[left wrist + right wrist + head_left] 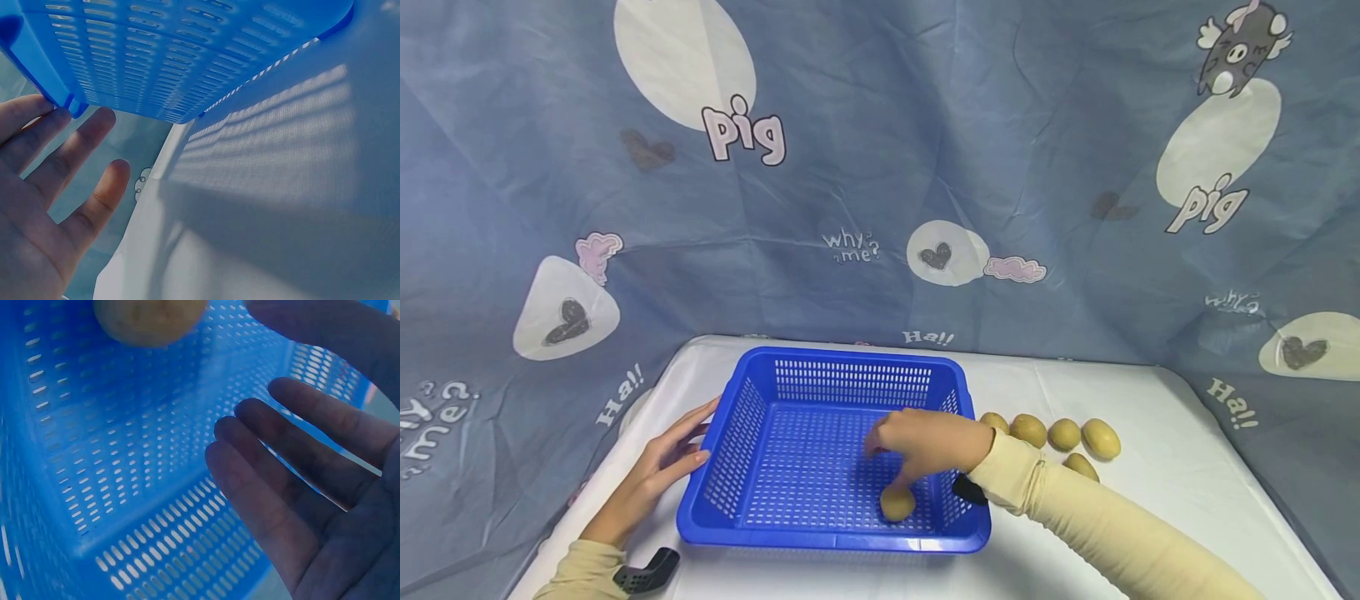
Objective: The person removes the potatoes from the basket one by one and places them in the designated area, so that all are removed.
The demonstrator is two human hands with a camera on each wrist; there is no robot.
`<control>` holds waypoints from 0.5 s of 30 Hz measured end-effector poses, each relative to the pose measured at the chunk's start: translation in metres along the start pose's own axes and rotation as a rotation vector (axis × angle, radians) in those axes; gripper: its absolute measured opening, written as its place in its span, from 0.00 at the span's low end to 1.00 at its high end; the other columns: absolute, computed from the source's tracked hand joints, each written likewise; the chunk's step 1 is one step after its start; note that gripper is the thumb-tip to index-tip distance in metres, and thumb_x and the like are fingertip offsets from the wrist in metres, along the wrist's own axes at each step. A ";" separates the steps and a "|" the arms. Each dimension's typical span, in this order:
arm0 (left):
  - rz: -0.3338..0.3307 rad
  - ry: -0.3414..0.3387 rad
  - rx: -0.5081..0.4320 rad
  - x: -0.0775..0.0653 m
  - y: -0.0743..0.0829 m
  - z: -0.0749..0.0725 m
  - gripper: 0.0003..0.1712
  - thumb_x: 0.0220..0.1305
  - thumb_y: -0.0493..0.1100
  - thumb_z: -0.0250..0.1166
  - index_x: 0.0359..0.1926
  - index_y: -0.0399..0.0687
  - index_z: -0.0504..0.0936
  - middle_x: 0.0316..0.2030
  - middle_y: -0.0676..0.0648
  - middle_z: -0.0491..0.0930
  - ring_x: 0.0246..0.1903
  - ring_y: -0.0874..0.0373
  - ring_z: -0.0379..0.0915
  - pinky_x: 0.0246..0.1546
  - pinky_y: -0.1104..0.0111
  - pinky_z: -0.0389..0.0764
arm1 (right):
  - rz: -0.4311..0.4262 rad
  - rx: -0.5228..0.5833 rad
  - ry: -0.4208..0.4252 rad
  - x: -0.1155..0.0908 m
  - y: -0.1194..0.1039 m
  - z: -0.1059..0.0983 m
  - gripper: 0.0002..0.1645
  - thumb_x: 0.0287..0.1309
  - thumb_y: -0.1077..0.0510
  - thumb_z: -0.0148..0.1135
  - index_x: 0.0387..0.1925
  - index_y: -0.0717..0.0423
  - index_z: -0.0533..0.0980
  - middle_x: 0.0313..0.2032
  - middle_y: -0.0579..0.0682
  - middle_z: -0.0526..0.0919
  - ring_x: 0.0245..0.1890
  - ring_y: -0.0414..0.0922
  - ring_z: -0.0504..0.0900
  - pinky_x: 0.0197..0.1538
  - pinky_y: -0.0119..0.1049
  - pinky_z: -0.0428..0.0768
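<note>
A blue perforated plastic basket (808,540) sits on the table. Inside it, toward the front right corner, a single potato (897,503) lies on the bottom. My right hand (928,442) reaches into the basket over that potato, fingers loosely extended and thumb close above it. In the right wrist view, a gap shows between the fingers (275,506) and the potato (150,319), and the palm holds nothing. At the basket's left side, my left hand (651,475) touches the rim with its fingertips, the fingers fairly straight and spread in the left wrist view.
Several potatoes (1064,434) lie in a loose group on the white tablecloth (1150,517), just right of the basket. Behind the table hangs a blue printed curtain (850,167). Black bands are worn at both wrists.
</note>
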State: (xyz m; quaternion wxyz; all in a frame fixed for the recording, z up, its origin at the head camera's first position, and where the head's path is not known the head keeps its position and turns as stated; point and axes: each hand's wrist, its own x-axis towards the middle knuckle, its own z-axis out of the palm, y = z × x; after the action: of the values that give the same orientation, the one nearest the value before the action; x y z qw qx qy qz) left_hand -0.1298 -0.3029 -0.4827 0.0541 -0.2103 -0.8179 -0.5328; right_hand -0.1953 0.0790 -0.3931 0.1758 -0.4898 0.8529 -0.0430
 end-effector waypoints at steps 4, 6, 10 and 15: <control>-0.005 0.005 0.004 0.000 0.000 0.000 0.37 0.72 0.32 0.54 0.80 0.46 0.60 0.77 0.59 0.63 0.64 0.76 0.69 0.60 0.84 0.69 | 0.026 -0.030 -0.063 0.007 -0.006 0.006 0.29 0.44 0.50 0.82 0.51 0.52 0.86 0.45 0.42 0.91 0.39 0.34 0.84 0.45 0.27 0.83; -0.005 0.008 0.002 0.000 0.000 0.000 0.37 0.72 0.32 0.54 0.80 0.46 0.60 0.76 0.59 0.64 0.64 0.76 0.69 0.60 0.84 0.69 | 0.042 -0.024 -0.095 0.010 -0.009 0.008 0.26 0.42 0.52 0.83 0.47 0.52 0.87 0.37 0.40 0.89 0.30 0.33 0.79 0.36 0.26 0.80; 0.003 0.008 -0.002 0.000 0.000 0.001 0.37 0.72 0.32 0.54 0.80 0.46 0.59 0.77 0.59 0.63 0.65 0.75 0.69 0.60 0.84 0.69 | 0.073 0.008 -0.157 0.013 -0.013 0.011 0.18 0.40 0.54 0.83 0.36 0.50 0.86 0.24 0.37 0.78 0.24 0.34 0.69 0.26 0.27 0.71; -0.008 0.005 0.000 0.000 0.000 0.000 0.37 0.72 0.33 0.54 0.80 0.47 0.60 0.76 0.62 0.63 0.64 0.76 0.68 0.60 0.84 0.69 | 0.104 0.033 -0.211 0.014 -0.015 0.017 0.14 0.39 0.58 0.82 0.25 0.46 0.80 0.21 0.36 0.73 0.23 0.35 0.68 0.24 0.27 0.69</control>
State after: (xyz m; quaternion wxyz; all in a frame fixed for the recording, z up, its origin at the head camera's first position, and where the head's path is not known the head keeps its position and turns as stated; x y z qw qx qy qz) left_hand -0.1302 -0.3026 -0.4824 0.0542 -0.2059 -0.8185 -0.5337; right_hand -0.1834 0.0606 -0.4091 0.2746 -0.4436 0.8531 0.0041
